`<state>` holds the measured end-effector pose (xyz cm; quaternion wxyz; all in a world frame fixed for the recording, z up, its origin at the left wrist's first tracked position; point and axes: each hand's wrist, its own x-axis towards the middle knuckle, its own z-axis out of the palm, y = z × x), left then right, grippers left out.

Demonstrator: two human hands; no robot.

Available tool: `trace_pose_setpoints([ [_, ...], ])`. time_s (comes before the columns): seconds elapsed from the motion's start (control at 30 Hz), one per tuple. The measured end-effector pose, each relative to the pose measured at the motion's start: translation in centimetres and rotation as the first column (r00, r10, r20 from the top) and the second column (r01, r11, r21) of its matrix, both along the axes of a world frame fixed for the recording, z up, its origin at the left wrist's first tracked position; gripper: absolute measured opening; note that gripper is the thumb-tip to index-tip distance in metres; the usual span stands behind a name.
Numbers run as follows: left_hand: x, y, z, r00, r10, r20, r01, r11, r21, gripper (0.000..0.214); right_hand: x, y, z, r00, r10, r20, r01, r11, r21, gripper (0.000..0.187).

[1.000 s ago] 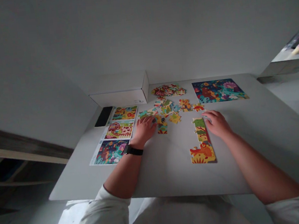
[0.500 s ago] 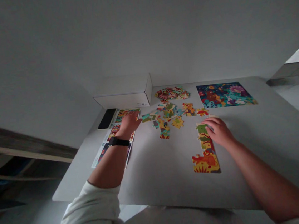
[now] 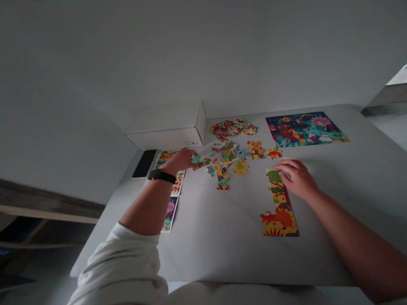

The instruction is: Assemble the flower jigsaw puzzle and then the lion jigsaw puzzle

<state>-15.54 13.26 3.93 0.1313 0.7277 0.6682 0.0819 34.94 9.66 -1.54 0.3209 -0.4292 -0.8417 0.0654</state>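
My left hand point(image 3: 182, 160), with a dark watch on its wrist, is at the left end of the loose jigsaw puzzle pieces point(image 3: 230, 152). Its fingers are closed on a teal and green puzzle piece point(image 3: 195, 159). On the right, my right hand point(image 3: 296, 173) rests at the upper end of a joined puzzle strip point(image 3: 279, 212), thumb and fingers closed about its top corner. Green trees show along the strip, and an orange lion on yellow fills its wider lower end. Partly under my left arm lies a printed picture sheet point(image 3: 169, 212).
A white box point(image 3: 165, 138) stands at the back left, with a black phone point(image 3: 145, 163) before it. Behind the loose pieces is a heap of more pieces point(image 3: 233, 127). A dark blue sea picture point(image 3: 306, 129) lies at the back right, near the wall.
My left hand has moved right, off the picture sheet, to the leftmost loose pieces and has taken hold of one. My right hand has stayed at the strip.
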Motion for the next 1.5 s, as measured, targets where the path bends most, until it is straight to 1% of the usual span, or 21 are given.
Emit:
trace_pose_setpoints([
  [0.03,0.0,-0.2,0.3,0.999,0.023,0.041,-0.023,1.000,-0.001,0.032,0.0,0.0,0.0,1.000,0.001,-0.002,-0.001,1.000,0.003,0.029],
  [0.1,0.1,-0.9,0.8,0.982,0.083,0.171,-0.083,0.997,-0.007,0.017,0.0,0.0,0.0,1.000,0.001,-0.004,-0.001,1.000,0.001,0.029],
  [0.17,0.4,-2.0,1.3,0.929,0.140,0.343,-0.139,0.990,-0.029,0.015,0.1,0.0,0.0,1.000,0.000,-0.003,0.000,1.000,-0.006,0.030],
  [0.23,1.0,-3.3,1.7,0.845,0.179,0.504,-0.160,0.984,-0.079,0.019,0.0,0.1,-0.1,1.000,-0.004,0.000,0.004,1.000,-0.014,0.030],
  [0.3,1.9,-4.7,2.1,0.769,0.188,0.611,-0.136,0.982,-0.131,0.022,-0.1,0.2,-0.1,1.000,-0.011,0.005,0.011,1.000,-0.021,0.030],
  [0.33,2.4,-5.4,2.3,0.743,0.183,0.644,-0.116,0.983,-0.145,0.023,-0.1,0.2,-0.1,1.000,-0.015,0.009,0.015,1.000,-0.023,0.030],
  [0.47,5.2,-7.9,2.7,0.686,0.161,0.709,-0.025,0.980,-0.199,0.022,-0.2,0.1,0.0,0.999,-0.025,0.020,0.025,1.000,-0.017,0.030],
  [0.6,8.4,-9.6,3.0,0.635,0.100,0.766,0.112,0.969,-0.219,0.024,-0.4,-0.1,0.4,0.998,-0.043,0.034,0.044,0.999,-0.030,0.030],
  [0.7,10.5,-10.3,2.9,0.645,0.036,0.763,0.196,0.958,-0.210,0.025,-0.6,-0.3,1.0,0.996,-0.065,0.054,0.068,0.996,-0.050,0.032],
  [0.8,12.0,-10.4,2.7,0.676,-0.009,0.737,0.232,0.952,-0.201,0.027,-0.7,-0.5,1.8,0.994,-0.073,0.076,0.079,0.994,-0.076,0.037],
  [1.0,13.3,-10.7,2.6,0.697,-0.067,0.714,0.281,0.942,-0.186,0.026,-0.8,-0.8,2.6,0.993,-0.077,0.091,0.085,0.992,-0.095,0.039],
  [1.1,13.2,-10.8,2.6,0.723,-0.093,0.684,0.284,0.943,-0.172,0.028,-0.8,-0.7,2.5,0.992,-0.074,0.106,0.083,0.992,-0.090,0.040],
  [1.2,12.7,-11.1,2.2,0.777,-0.148,0.612,0.322,0.929,-0.184,0.030,-0.6,-0.5,2.0,0.995,-0.051,0.083,0.056,0.997,-0.062,0.038],
  [1.33,11.4,-11.9,0.7,0.851,-0.230,0.471,0.370,0.900,-0.229,0.030,-0.3,0.0,1.2,1.000,0.002,0.031,-0.001,1.000,-0.022,0.032],
  [1.43,10.2,-12.5,-0.5,0.875,-0.232,0.426,0.366,0.892,-0.266,0.029,-0.2,0.4,0.7,1.000,0.019,0.011,-0.019,1.000,-0.009,0.031],
  [1.5,9.5,-12.9,-0.9,0.890,-0.237,0.389,0.352,0.900,-0.258,0.027,-0.2,0.5,0.4,1.000,0.020,0.006,-0.020,1.000,-0.008,0.030],
])
